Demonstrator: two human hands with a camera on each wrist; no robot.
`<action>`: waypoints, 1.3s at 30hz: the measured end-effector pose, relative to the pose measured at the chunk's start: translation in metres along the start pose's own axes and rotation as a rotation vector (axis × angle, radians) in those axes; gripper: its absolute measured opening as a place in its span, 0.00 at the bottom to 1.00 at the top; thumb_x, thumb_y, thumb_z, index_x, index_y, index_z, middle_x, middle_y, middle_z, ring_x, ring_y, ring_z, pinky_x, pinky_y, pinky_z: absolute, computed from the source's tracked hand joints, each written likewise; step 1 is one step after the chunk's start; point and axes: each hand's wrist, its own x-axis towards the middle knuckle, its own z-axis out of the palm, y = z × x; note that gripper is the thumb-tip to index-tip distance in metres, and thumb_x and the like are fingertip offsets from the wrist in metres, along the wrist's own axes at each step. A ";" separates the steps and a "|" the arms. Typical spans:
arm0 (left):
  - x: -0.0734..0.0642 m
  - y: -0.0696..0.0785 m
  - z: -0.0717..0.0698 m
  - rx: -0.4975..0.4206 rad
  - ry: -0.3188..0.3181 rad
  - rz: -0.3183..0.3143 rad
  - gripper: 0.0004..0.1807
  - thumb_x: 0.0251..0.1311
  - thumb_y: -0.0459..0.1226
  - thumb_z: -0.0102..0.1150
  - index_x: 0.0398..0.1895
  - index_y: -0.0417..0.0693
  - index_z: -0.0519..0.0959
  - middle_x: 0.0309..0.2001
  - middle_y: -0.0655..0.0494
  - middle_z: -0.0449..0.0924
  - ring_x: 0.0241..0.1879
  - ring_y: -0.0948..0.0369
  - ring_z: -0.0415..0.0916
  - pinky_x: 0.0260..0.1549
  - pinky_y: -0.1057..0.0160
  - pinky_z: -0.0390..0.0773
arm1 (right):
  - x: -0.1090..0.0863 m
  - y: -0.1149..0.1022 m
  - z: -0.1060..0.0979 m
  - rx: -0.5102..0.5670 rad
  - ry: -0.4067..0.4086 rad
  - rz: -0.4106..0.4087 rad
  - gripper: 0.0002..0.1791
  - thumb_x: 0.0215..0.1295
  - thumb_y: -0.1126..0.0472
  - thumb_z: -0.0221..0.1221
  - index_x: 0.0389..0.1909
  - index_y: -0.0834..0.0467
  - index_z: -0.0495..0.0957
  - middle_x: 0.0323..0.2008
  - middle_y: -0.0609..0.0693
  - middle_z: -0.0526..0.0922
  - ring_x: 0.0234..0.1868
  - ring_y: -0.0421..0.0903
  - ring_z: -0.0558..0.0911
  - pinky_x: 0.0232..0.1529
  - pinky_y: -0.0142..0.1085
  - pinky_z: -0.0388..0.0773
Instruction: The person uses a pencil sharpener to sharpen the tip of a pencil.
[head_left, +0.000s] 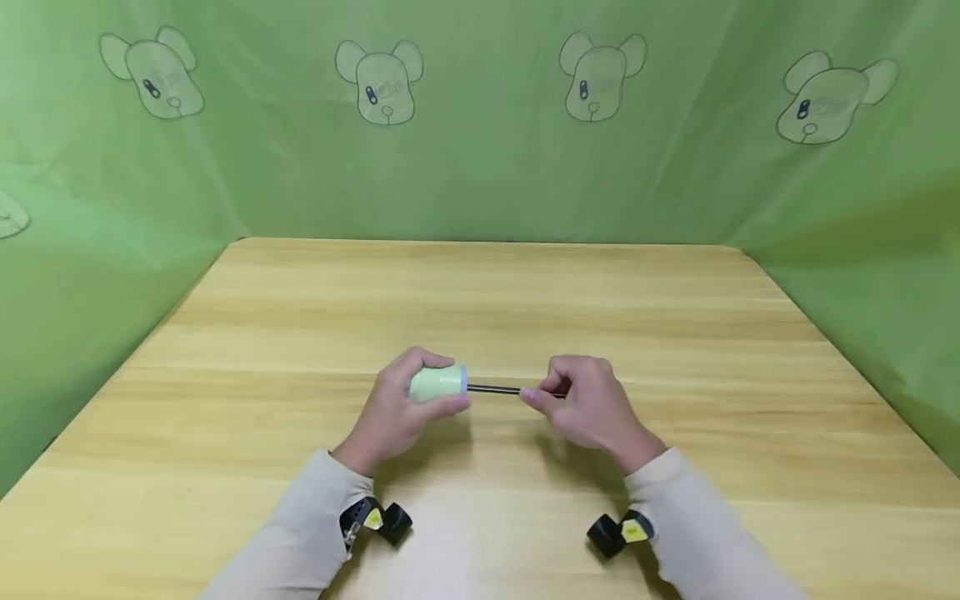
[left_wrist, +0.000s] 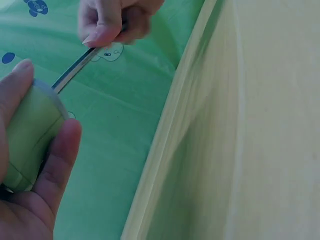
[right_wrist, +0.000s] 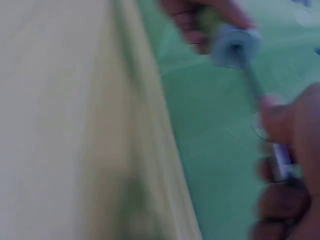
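My left hand holds a pale green, barrel-shaped pencil sharpener on its side above the table, thumb and fingers on either side of it. Its light blue end, with a round hole in the middle, faces right and shows in the right wrist view. From that hole runs a thin dark pencil, its facets catching light in the left wrist view. My right hand pinches the pencil between thumb and curled fingers. The pencil's tip inside the sharpener is hidden.
Both hands are over the front middle of a light wooden table. Green curtains with printed bear heads hang behind it and along both sides. Each sleeved wrist carries a small black camera.
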 end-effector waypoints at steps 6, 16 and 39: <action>0.001 -0.002 0.004 0.041 -0.009 0.035 0.21 0.51 0.36 0.73 0.47 0.41 0.76 0.41 0.50 0.77 0.31 0.56 0.73 0.23 0.62 0.80 | 0.002 -0.001 -0.004 -0.034 -0.080 0.166 0.13 0.54 0.62 0.72 0.17 0.55 0.78 0.17 0.43 0.76 0.18 0.39 0.67 0.18 0.31 0.65; 0.002 0.003 0.005 -0.065 0.064 -0.095 0.21 0.52 0.35 0.72 0.48 0.40 0.77 0.40 0.45 0.78 0.27 0.56 0.77 0.23 0.57 0.82 | -0.001 0.004 0.009 -0.193 0.182 -0.059 0.19 0.36 0.60 0.80 0.29 0.60 0.82 0.28 0.49 0.79 0.28 0.46 0.74 0.30 0.38 0.69; 0.001 -0.002 0.004 0.030 -0.021 0.018 0.23 0.48 0.35 0.75 0.46 0.41 0.76 0.42 0.51 0.76 0.33 0.55 0.73 0.23 0.63 0.81 | 0.002 0.001 -0.001 0.125 -0.193 0.381 0.10 0.55 0.62 0.71 0.21 0.60 0.81 0.17 0.47 0.76 0.19 0.41 0.68 0.18 0.30 0.66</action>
